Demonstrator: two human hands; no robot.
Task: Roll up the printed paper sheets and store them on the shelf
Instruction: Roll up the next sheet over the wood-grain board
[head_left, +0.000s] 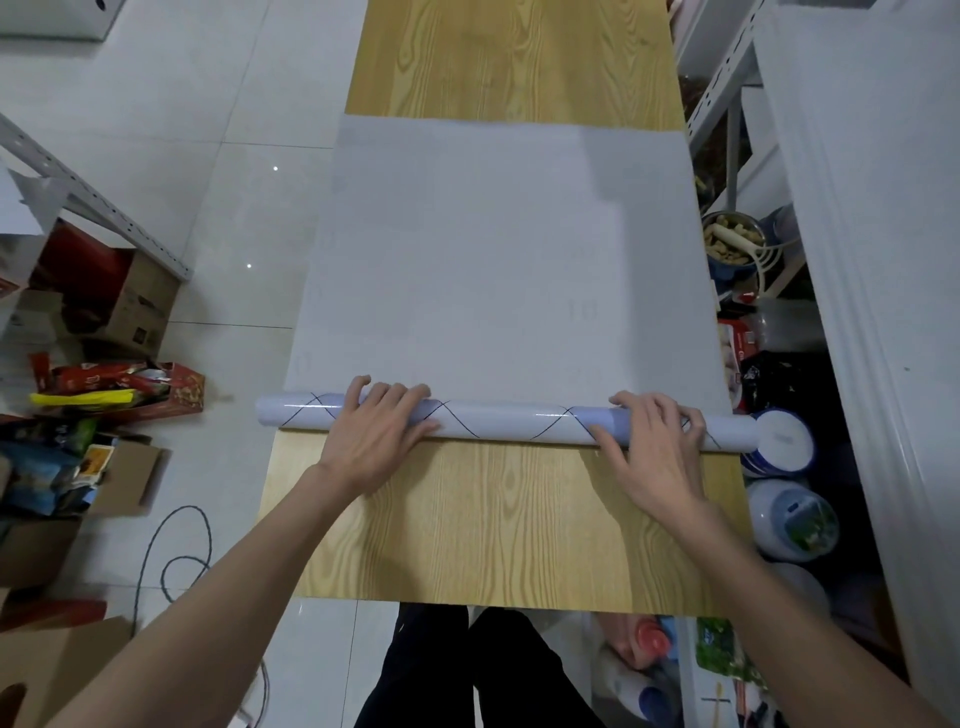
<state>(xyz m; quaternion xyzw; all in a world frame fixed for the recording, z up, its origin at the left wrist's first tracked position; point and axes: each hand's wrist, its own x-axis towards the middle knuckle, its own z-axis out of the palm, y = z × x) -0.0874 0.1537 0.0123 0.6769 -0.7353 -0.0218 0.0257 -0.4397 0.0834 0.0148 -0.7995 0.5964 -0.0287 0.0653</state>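
Hands, two, bare, are both laid on top of a roll (509, 422) of paper: the left hand (376, 434) is set toward the roll's left end and the right hand (655, 441) toward its right end. Their fingers are stretched almost straight across the top and their thumbs lie along the near side, so the roll is pressed down rather than clasped. The roll, marked with crossing dark lines, lies crosswise on a wooden table (493, 525), both ends overhanging the edges. Beyond it the rest of the sheet (493, 249) lies flat and pale, reaching well up the table. Rolling is judged to be begun but far from finished: a few turns are wound and most of the length is left. Nothing has yet been stored; a white metal shelf (724, 78) is seen at the right. Cardboard boxes (140, 306) and a cable (176, 545) are noted on the tiled floor at the left.
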